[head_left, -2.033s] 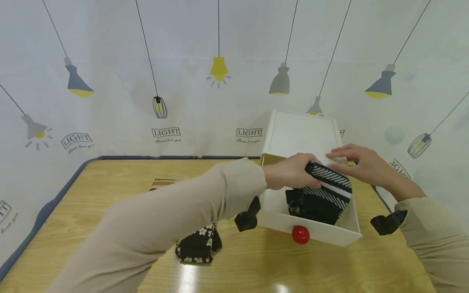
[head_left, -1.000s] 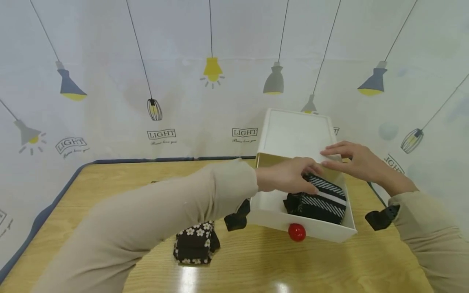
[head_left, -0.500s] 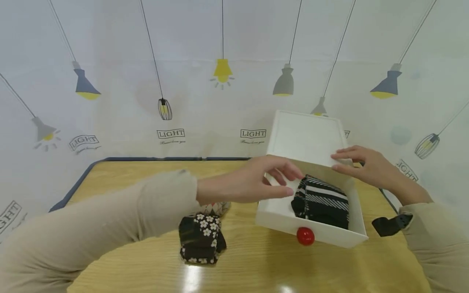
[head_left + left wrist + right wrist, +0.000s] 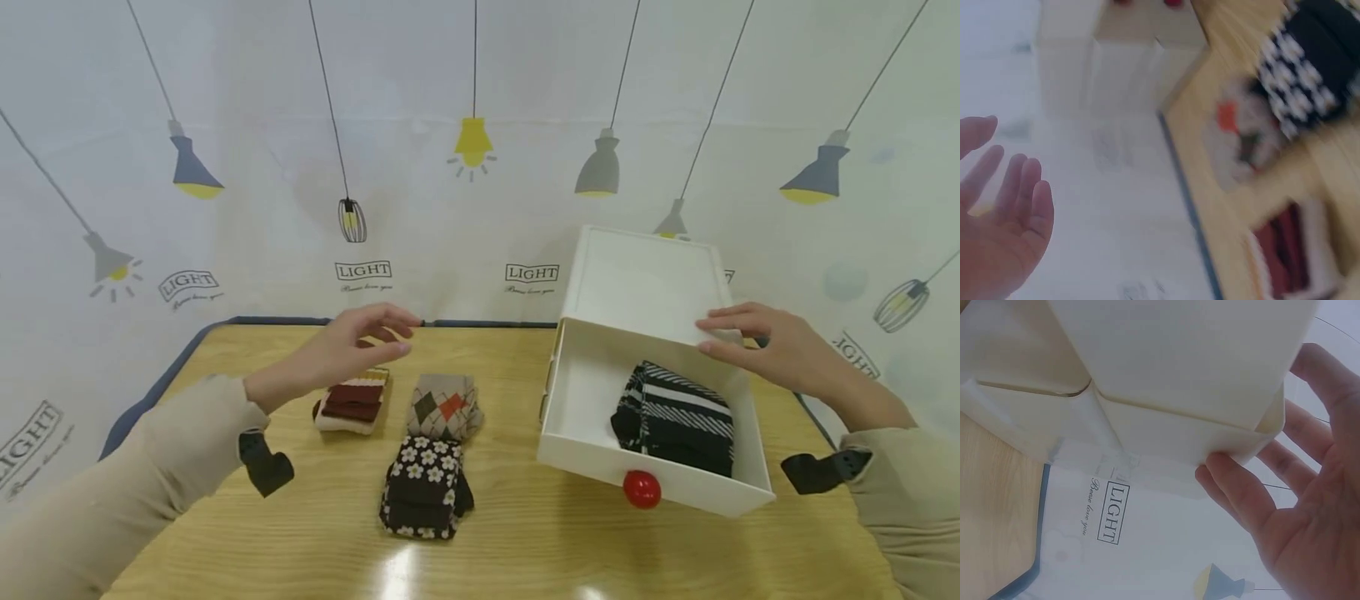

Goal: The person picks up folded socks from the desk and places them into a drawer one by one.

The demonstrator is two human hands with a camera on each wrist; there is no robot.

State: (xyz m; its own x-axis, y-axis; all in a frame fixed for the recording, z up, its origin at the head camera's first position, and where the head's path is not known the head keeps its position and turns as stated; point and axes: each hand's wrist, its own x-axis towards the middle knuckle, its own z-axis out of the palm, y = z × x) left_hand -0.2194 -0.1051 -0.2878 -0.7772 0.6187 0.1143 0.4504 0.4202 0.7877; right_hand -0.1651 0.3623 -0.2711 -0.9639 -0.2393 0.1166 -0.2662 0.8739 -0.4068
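Left hand hangs in the air at the far left, above and just past the maroon socks, fingers bent loosely with a wide gap to the thumb, holding nothing. The person's right hand holds the raised lid by its right edge, thumb and fingers lightly bent round the rim. That light hold is probably the weak point: should the fingers slip, the lid might swing down over the box, since no other prop shows. The folded pairs on the counter could also come undone if pinched by a single layer, and because the flowered socks meet the argyle socks behind them, moving one may drag the other. Nearest of all, the flowered pair is black with white blossoms, folded into a compact block with a dark end sticking out on the right. A shiny red knob sits at the white box's front; inside, the striped socks, black with white bands, lie toward the right, neatly folded and slightly askew. Beyond the flowered pair, the argyle one is beige with grey and orange diamonds; left of it, the maroon one shows cream and mustard edges. Farthest back hangs a pale backdrop printed with lamps.
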